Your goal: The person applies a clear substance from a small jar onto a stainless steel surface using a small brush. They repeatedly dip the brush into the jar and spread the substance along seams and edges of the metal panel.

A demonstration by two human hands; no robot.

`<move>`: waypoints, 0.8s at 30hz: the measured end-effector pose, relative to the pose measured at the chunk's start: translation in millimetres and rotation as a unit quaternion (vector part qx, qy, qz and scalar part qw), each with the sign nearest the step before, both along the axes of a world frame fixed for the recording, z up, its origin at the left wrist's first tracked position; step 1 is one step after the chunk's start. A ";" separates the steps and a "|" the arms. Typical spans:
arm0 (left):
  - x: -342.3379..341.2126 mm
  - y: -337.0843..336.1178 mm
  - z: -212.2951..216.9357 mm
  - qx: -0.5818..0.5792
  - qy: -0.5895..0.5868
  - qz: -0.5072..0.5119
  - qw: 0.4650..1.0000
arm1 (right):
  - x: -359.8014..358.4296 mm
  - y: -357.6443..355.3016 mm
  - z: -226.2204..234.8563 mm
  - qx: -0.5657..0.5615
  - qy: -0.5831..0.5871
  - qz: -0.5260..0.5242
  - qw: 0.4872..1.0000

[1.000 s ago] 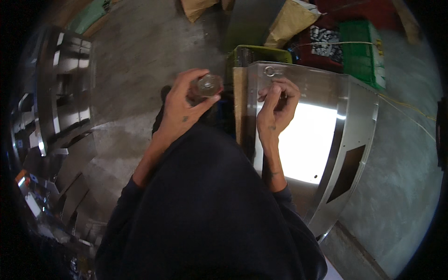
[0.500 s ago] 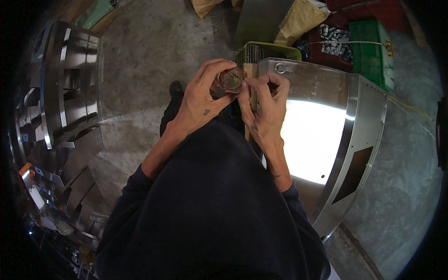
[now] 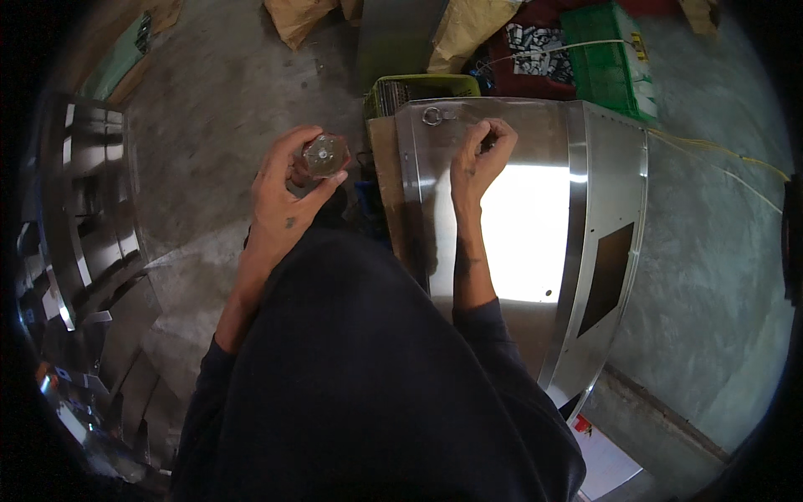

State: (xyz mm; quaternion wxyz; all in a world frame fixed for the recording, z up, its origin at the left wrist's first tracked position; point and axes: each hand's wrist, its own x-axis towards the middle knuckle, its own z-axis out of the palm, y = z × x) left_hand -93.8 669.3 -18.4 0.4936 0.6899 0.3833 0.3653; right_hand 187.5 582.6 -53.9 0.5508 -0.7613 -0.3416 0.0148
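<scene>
My left hand [image 3: 280, 180] is wrapped round a round, jar-like container [image 3: 326, 156] with a see-through, greyish end and a reddish-brown edge. A small pale spot shows in the middle of that end. The container is held up over the floor, left of a large stainless steel cabinet [image 3: 452, 226]. Above the cabinet's top, my right hand [image 3: 481, 159] is closed, with thumb and fingertips brought together and the fingers curled. Whatever may be between those fingertips is too small or hidden to make out. A metal ring [image 3: 432, 116] is fixed near the cabinet's far left corner.
Beyond the cabinet stand a yellow-green crate [image 3: 431, 84], a brown paper sack [image 3: 468, 33] and a green crate [image 3: 598, 63] beside many small metallic parts [image 3: 535, 50]. Steel panels [image 3: 92, 217] line the left side. A yellow cord [image 3: 711, 146] runs along the right.
My hands have come apart: the right has left the container and moved over the cabinet. The left still holds the container, its end now looking clearer. The whole view has shifted.
</scene>
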 end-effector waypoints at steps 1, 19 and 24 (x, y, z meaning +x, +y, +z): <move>-1.9 -0.1 -4.4 -0.001 0.008 -0.003 1.000 | 17.1 -2.2 -16.6 -0.029 -0.009 -0.024 0.999; -13.9 -7.7 0.6 -0.020 0.066 -0.012 0.998 | 55.2 -5.0 -74.6 -0.069 -0.224 0.007 0.972; -13.4 -8.3 -1.8 -0.030 0.064 -0.014 0.997 | 55.0 -6.4 -76.3 -0.085 -0.200 0.008 0.976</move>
